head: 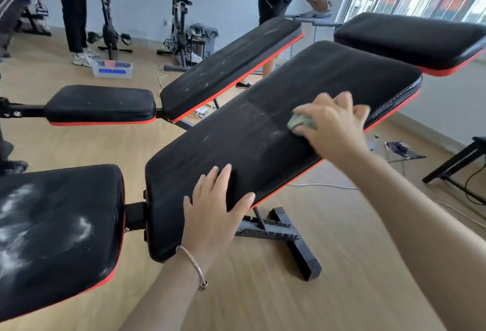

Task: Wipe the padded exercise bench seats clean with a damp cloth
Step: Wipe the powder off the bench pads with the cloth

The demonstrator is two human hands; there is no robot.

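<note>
Fingers (223, 177) of the left hand (210, 212) lie straight and slightly spread, flat on the near end of the sloped back pad (236, 146), holding nothing. The likely purpose is to brace the pad against the push of wiping. Just left of this hand, across a short gap, the seat pad (52, 238) carries broad white smears and looks unwiped. Farther up the same back pad, the right hand (334, 128) curls its fingers over a bunched greenish cloth (299, 121) and presses it onto the surface near the pad's right edge. The bunched grip probably concentrates pressure on the grime. Pale streaks and specks mark the pad to the left of the cloth, so this pad appears only partly cleaned. Beyond, well apart, a second bench (231, 67) shows similar dusty marks on its long pad, with a small pad (100, 104) at its left end. A further pad (410, 38) sits at upper right. By the far wall stand two exercise bikes (178, 15) and two people (71, 7).
</note>
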